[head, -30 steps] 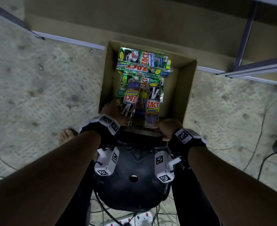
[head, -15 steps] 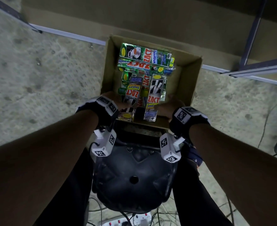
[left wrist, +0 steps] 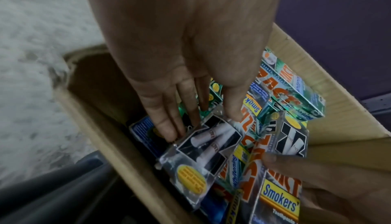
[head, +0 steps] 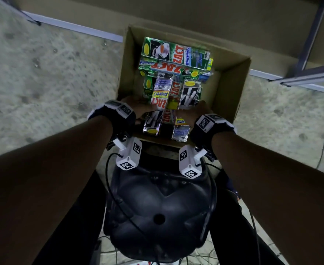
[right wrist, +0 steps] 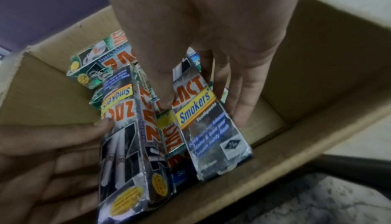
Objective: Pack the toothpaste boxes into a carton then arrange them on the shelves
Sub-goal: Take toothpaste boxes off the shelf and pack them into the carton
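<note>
Both forearms are bare, no sleeves. Each wrist wears a black strap [head: 117, 119] topped by a white block with a black square-pattern marker. Below each strap hangs a white camera housing [head: 129, 156] bearing two such markers, with thin black cables trailing. Trousers are dark.

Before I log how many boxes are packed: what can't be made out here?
- Count: in the head view the top toothpaste boxes cover lower layers; the hands hide the near ones.
- Carton floor: mostly covered in every view.
- Left hand: wrist view, its fingertips sink behind a silver box.
- Right hand: small print on the Smokers box is blurred.
</note>
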`<state>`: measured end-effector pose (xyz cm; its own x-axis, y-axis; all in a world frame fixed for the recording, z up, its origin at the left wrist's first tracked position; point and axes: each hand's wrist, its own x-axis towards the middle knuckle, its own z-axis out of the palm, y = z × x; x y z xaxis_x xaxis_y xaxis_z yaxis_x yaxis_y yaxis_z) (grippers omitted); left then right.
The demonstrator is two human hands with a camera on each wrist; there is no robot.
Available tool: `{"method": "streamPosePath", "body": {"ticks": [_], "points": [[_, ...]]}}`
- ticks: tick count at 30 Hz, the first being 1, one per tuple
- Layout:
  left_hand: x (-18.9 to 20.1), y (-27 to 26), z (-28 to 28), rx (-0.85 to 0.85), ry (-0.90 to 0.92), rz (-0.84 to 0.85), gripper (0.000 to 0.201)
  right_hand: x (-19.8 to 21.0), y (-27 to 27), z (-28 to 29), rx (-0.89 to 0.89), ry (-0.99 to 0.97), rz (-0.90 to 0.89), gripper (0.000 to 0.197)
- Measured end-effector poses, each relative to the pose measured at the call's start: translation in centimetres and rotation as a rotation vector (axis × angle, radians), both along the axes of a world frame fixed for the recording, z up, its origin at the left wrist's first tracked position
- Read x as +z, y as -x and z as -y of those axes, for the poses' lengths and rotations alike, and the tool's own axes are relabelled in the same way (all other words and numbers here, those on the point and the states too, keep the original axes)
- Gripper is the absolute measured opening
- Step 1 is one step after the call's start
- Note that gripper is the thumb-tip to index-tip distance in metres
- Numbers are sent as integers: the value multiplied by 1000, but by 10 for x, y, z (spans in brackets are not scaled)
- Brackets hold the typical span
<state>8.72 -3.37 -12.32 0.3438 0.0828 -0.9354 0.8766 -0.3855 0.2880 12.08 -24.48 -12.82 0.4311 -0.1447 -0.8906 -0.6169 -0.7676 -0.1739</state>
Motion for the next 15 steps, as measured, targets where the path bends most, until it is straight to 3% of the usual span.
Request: {"method": "streamPosePath", "body": {"ticks": [3, 9, 12, 15], "points": [[-6, 1, 4, 40, 49, 34, 34, -2, 1, 1, -3, 6, 10, 70], [-9, 10, 0, 229, 68, 50, 55, 4, 2, 10, -48, 10, 49, 55], [6, 13, -1, 289, 54, 56, 59, 15, 3, 12, -43, -3, 70, 79], [32, 14, -2, 321, 46, 76, 56, 48, 1, 10, -83, -39, 28, 86]]}}
